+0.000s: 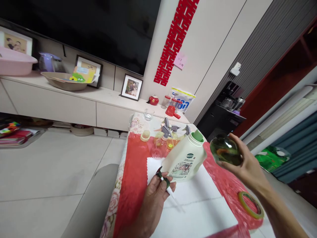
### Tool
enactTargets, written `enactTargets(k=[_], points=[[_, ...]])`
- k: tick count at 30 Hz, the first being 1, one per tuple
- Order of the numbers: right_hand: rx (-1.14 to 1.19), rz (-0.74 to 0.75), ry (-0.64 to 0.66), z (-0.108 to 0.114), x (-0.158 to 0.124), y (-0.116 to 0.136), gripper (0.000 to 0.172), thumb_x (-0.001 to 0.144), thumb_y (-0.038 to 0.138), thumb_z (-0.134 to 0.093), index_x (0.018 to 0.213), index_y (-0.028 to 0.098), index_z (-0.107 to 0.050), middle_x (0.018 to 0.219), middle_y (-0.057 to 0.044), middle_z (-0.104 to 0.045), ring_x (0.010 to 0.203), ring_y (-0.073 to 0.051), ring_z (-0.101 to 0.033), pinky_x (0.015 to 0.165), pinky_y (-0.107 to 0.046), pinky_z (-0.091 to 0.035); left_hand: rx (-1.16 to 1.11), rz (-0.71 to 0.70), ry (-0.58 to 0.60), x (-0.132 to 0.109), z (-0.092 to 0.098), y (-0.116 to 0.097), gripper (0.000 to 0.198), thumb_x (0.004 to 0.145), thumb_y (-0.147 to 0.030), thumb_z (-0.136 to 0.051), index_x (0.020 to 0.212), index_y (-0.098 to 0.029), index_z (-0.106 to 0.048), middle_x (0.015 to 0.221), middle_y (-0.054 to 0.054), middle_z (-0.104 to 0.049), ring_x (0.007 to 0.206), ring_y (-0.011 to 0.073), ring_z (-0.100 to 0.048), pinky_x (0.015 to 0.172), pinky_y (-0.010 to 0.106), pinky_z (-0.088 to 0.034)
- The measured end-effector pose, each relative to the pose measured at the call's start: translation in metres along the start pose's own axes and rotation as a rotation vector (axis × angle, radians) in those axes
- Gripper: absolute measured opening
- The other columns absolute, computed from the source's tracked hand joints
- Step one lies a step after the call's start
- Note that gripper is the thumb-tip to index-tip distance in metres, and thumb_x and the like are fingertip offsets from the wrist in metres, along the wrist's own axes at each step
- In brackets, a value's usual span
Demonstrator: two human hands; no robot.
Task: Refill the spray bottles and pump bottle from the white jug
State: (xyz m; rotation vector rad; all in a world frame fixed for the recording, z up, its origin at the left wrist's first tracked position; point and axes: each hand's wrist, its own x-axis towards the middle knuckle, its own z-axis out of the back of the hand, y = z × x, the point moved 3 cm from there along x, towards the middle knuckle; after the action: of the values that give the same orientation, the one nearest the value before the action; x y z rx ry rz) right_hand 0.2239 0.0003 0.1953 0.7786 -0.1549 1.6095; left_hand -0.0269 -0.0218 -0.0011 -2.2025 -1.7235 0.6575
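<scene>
My left hand (154,195) pinches a dark green pump top (166,181), whose pale dip tube slants down to the right over white paper. Raised at the right, my right hand (245,160) grips a rounded dark green glass-like bottle (226,150), tilted with its neck away from me. Between the hands stands a large cream detergent jug (184,160) without a cap, a green piece (198,135) showing in its mouth. Behind it are several spray bottles (161,145) with grey trigger heads, partly hidden by the jug. A small cap with a cream rim (145,135) lies to their left.
White paper (198,211) and red plastic (133,172) cover the flowered table. A roll of yellow tape (251,205) lies at the right. Beyond the table runs a low cabinet (109,110) holding picture frames, a red scoop (170,111) and lidded jars.
</scene>
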Motion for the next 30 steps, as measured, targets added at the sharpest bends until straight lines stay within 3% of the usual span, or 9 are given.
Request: enactTargets(k=[4,11,23,30], points=[[-0.211,0.190,0.053,0.004,0.028,0.009,0.088,0.078,0.058,-0.070,0.153,0.024,-0.037,0.135,-0.012,-0.054,0.118,-0.031,-0.057,0.100,-0.048,-0.049,-0.010,0.003,-0.016,0.002,0.002,0.001,0.051,0.061,-0.046,-0.092,0.099,-0.019,-0.072,0.099,0.006,-0.069,0.097,0.0209,-0.064,0.099,0.043,-0.050],[-0.367,0.432,0.152,0.003,0.050,0.024,0.081,0.082,0.045,-0.066,0.153,0.022,-0.035,0.133,-0.014,-0.052,0.120,-0.031,-0.052,0.101,-0.049,-0.047,-0.034,0.037,0.004,0.003,0.005,0.004,0.048,0.066,-0.043,-0.091,0.101,-0.019,-0.070,0.097,0.006,-0.070,0.096,0.0200,-0.067,0.098,0.041,-0.051],[-0.678,0.669,0.267,0.008,0.073,0.045,0.070,0.083,0.033,-0.059,0.150,0.024,-0.041,0.135,-0.014,-0.050,0.114,-0.032,-0.051,0.093,-0.049,-0.048,-0.061,0.057,0.005,0.003,0.006,0.004,0.050,0.065,-0.044,-0.091,0.103,-0.019,-0.070,0.096,0.006,-0.070,0.093,0.0207,-0.066,0.099,0.044,-0.049],[-0.796,0.733,0.259,0.009,0.076,0.054,0.066,0.084,0.027,-0.055,0.149,0.026,-0.042,0.137,-0.014,-0.049,0.118,-0.033,-0.049,0.081,-0.044,-0.048,-0.044,0.073,0.008,0.000,0.002,0.000,0.049,0.064,-0.045,-0.091,0.100,-0.019,-0.070,0.094,0.005,-0.069,0.091,0.0200,-0.064,0.095,0.042,-0.049]])
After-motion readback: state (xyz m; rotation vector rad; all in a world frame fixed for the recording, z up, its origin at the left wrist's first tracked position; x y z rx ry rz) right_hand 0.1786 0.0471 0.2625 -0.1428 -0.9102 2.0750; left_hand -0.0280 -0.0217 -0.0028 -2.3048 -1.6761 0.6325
